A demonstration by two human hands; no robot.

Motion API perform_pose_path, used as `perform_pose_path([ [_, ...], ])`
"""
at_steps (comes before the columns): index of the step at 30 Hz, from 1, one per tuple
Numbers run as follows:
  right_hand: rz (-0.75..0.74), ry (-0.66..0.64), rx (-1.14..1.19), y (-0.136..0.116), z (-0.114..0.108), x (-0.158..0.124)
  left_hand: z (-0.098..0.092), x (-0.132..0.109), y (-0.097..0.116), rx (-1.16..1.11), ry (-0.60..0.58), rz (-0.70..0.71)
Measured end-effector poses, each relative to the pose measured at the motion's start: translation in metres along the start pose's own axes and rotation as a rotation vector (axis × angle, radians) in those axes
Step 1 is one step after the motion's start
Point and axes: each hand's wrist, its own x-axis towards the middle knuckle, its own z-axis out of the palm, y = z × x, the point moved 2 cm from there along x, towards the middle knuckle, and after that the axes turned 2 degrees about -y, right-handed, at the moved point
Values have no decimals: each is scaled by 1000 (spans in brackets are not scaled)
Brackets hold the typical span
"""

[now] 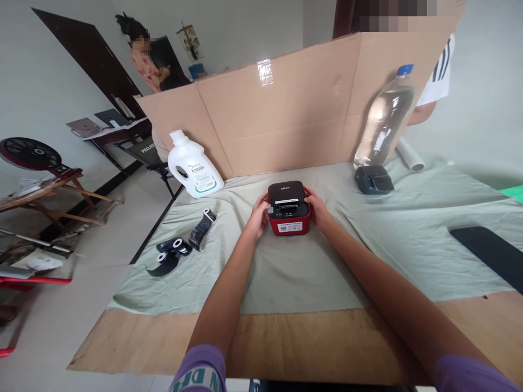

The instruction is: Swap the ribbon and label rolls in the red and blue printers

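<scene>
A black and red label printer sits on the green cloth in front of me, its slotted lid down. My left hand grips its left side, the thumb by a grey tab at the front corner. On the opposite side, my right hand wraps the edge with its thumb near the top. Both hands' far fingers are partly hidden behind the casing. To the left lie several dark rolls of ribbon or film with white cores, one strip partly unrolled.
A cardboard screen stands behind, with a white jug and a large water bottle before it. Near the bottle are a small dark device and a white tube. A black phone-like slab lies right. Two people are beyond.
</scene>
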Motion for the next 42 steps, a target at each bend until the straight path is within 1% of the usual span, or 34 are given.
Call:
perform_pose_path([
  [4, -5, 21, -38, -1, 0, 0, 1, 2, 0, -17, 23, -6],
  [7, -5, 18, -28, -2, 1, -2, 1, 3, 0, -32, 19, -3],
  [15, -63, -67, 114, -2, 3, -8, 4, -2, 4, -30, 24, -20],
  [21, -29, -70, 152, -5, 6, -12, 7, -2, 8, -51, 24, -51],
  [26, 11, -55, 100, -6, 4, -11, 7, 1, 2, -39, 58, -46],
  [30, 63, -58, 51, -8, 1, -6, 7, 4, 1, -18, 56, -52],
  [37, 78, -55, -27, -9, -3, -2, 6, 0, 1, -8, 52, -47],
  [42, 52, -18, -5, -7, -2, -5, 5, -4, 0, -28, 55, -46],
])
